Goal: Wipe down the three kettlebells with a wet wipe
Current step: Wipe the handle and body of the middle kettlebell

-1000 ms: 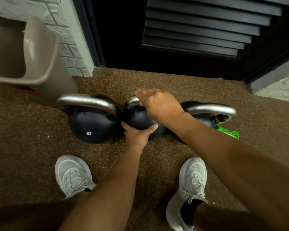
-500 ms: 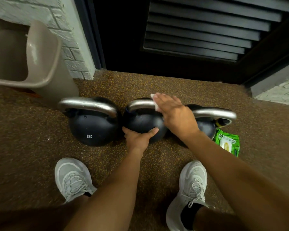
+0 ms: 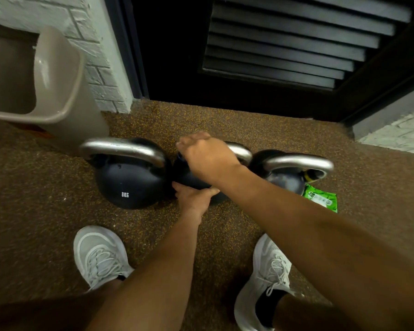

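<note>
Three kettlebells stood in a row on the speckled floor [image 3: 285, 130], touching or nearly so. The left kettlebell [image 3: 129, 185] bore the mark "8KG". The right hand [image 3: 208, 158] lay over the handle of the middle kettlebell [image 3: 191, 179], fingers curled down — whether they held a wipe could not be told. The left hand [image 3: 193, 199] was pressed flat against that bell's near side, fingers spread. The right kettlebell [image 3: 285, 182] stood just beside a green wipe packet [image 3: 322, 199].
</note>
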The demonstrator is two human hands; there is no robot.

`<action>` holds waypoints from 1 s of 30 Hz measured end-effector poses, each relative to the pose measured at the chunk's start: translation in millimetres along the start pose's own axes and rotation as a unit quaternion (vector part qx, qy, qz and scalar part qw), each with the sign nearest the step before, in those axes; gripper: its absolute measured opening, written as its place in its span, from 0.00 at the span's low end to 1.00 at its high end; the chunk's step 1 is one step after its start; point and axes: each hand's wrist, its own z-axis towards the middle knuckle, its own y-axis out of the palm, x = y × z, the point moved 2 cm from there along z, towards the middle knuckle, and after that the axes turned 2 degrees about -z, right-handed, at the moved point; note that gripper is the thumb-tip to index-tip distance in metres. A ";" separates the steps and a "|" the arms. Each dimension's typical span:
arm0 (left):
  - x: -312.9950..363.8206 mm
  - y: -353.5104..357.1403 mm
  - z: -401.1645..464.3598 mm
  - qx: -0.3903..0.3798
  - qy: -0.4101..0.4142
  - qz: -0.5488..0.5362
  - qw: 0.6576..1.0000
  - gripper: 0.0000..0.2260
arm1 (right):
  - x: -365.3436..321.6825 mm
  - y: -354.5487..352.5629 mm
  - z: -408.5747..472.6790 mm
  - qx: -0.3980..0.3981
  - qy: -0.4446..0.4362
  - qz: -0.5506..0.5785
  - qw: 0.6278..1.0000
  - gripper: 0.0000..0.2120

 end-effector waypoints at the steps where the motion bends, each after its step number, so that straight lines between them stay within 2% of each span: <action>1: 0.7 0.1 -0.5 -0.004 -0.003 0.001 1.000 0.58 | -4.0 -0.1 4.4 -0.014 -0.010 -0.040 0.999 0.19; 3: 1.0 -0.9 -0.3 -0.006 -0.008 0.001 1.000 0.58 | -3.5 2.1 8.5 -0.028 -0.015 -0.069 0.997 0.17; 7: 3.2 -0.6 0.6 0.001 -0.006 -0.013 1.000 0.62 | 25.6 20.7 -10.8 0.025 0.026 0.062 0.997 0.25; 9: 3.8 -0.8 -0.9 -0.003 0.000 -0.019 1.000 0.66 | 41.2 30.8 -35.8 0.097 0.075 0.148 0.981 0.25; 11: 2.6 -0.6 -0.6 -0.005 0.003 -0.022 1.000 0.66 | 53.1 40.4 -60.9 0.156 0.135 0.214 0.955 0.24; 14: 1.1 -1.0 0.4 -0.001 0.004 -0.022 1.000 0.64 | 57.3 52.3 -78.9 0.181 0.203 0.281 0.920 0.21; 16: 0.1 -0.1 0.6 -0.001 0.004 -0.023 1.000 0.64 | 55.6 54.2 -77.1 0.177 0.215 0.272 0.921 0.21; 19: -0.2 1.0 1.2 0.001 0.002 -0.023 1.000 0.63 | 50.9 49.8 -65.0 0.169 0.184 0.215 0.944 0.21; 24: 0.6 -1.9 -0.8 0.008 0.012 -0.012 1.000 0.65 | 33.7 36.7 -34.2 0.150 0.079 0.134 0.976 0.21; 28: 1.8 -2.3 0.7 -0.005 -0.002 -0.013 1.000 0.63 | 19.0 19.2 -11.1 0.073 -0.010 0.075 0.994 0.25; 30: 2.7 -1.8 -0.2 -0.006 -0.007 -0.007 1.000 0.62 | 20.1 16.3 -5.2 0.034 -0.005 0.075 0.997 0.27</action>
